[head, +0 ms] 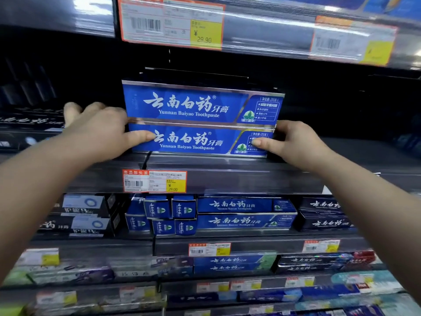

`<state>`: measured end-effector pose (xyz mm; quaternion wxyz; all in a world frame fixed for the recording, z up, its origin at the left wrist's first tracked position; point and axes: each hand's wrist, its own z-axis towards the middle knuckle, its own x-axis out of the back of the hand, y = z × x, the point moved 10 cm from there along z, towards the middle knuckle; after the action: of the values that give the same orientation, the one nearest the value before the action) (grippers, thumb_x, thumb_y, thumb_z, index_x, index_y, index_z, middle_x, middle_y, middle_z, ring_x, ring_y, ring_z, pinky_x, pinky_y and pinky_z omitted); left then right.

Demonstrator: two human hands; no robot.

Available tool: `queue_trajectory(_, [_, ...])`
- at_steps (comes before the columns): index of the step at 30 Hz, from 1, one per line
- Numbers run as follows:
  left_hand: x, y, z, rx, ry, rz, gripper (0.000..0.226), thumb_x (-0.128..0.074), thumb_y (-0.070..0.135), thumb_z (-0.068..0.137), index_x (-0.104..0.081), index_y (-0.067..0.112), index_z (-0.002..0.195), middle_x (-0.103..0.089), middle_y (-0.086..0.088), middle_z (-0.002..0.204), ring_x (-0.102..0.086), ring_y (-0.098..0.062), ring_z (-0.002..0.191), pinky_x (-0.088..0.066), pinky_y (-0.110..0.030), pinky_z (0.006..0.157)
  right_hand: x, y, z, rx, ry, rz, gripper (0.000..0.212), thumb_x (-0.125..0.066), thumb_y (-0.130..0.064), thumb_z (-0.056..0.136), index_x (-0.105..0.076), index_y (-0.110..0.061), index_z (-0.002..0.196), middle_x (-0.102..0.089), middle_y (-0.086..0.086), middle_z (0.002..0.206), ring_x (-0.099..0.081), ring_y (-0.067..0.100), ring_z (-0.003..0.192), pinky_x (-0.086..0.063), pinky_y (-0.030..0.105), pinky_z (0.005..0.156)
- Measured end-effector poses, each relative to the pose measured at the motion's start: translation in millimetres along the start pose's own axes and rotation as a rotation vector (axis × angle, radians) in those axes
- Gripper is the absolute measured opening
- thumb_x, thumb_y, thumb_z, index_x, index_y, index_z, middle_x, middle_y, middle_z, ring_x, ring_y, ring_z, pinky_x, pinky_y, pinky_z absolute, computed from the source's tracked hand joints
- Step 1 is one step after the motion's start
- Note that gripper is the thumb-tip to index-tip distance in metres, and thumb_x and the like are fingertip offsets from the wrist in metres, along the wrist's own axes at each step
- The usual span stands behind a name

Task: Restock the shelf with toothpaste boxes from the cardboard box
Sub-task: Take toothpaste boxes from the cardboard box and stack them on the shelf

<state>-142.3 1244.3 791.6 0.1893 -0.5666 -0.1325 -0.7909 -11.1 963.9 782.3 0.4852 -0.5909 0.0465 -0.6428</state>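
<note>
Between both hands point(98, 131), toothpaste boxes point(198, 124).

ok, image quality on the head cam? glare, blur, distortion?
Head view: glare streaks across the top price strip; the two blue toothpaste boxes are sharp; lower shelves go soft and blurred; wide-angle bending at the edges; recess behind the boxes is nearly black.

**Price tags and neighbouring stock around the bay**

I see an orange-bordered price label point(172, 22) overhead, its yellow patch reading 29.90, and a blurrier one point(352, 43) to its right. A smaller price tag point(155, 181) sits on the rail just below the middle. Dark boxes point(324, 215) fill the lower right; dark boxes with pale panels point(83, 215) fill the lower left.
</note>
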Motion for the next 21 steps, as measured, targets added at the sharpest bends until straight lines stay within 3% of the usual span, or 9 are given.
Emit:
queue_trajectory(3, [1.3, -2.8, 4.7, 0.005, -0.028, -0.044, 0.094, -0.023, 0.085, 0.045, -0.060, 0.032, 0.113, -0.062, -0.002, 0.118, -0.045, -0.028, 0.118, -0.023, -0.041, 0.095, -3.4, -1.4, 3.8, 0.019, -0.043, -0.010, 0.030, -0.065, -0.038, 0.078, -0.062, -0.027, 0.106, -0.063, -0.013, 0.100, -0.057, 0.002, 0.089, -0.039, 0.010, 0.071])
queue_trajectory(8, [-6.0, -2.5, 12.8, 0.019, -0.057, -0.164, 0.096, -0.026, 0.091, 0.034, -0.065, 0.021, 0.087, -0.063, -0.005, 0.089, -0.055, -0.031, 0.100, -0.036, -0.045, 0.098, -6.8, 1.1, 13.1, 0.018, -0.064, -0.010, 0.032, -0.062, -0.036, 0.081, -0.060, -0.023, 0.111, -0.062, -0.009, 0.106, -0.057, 0.010, 0.098, -0.040, 0.023, 0.084])
queue_trajectory(16, [-5.7, -1.0, 17.3, 0.089, -0.054, -0.009, 0.095, -0.023, 0.084, 0.044, -0.060, 0.030, 0.113, -0.060, -0.005, 0.119, -0.048, -0.032, 0.116, -0.023, -0.041, 0.096, -8.6, 6.7, 26.0, -0.002, -0.064, -0.001, 0.032, -0.062, -0.036, 0.082, -0.061, -0.024, 0.111, -0.062, -0.008, 0.107, -0.056, 0.010, 0.097, -0.039, 0.021, 0.079])
queue_trajectory(21, [-6.5, 0.7, 16.2, 0.105, -0.101, 0.011, 0.095, -0.023, 0.083, 0.047, -0.054, 0.032, 0.121, -0.057, -0.005, 0.126, -0.046, -0.032, 0.118, -0.023, -0.041, 0.097, -7.9, 8.8, 26.6, -0.017, -0.057, -0.014, 0.032, -0.064, -0.037, 0.080, -0.062, -0.022, 0.109, -0.062, -0.007, 0.105, -0.056, 0.010, 0.095, -0.039, 0.022, 0.080])
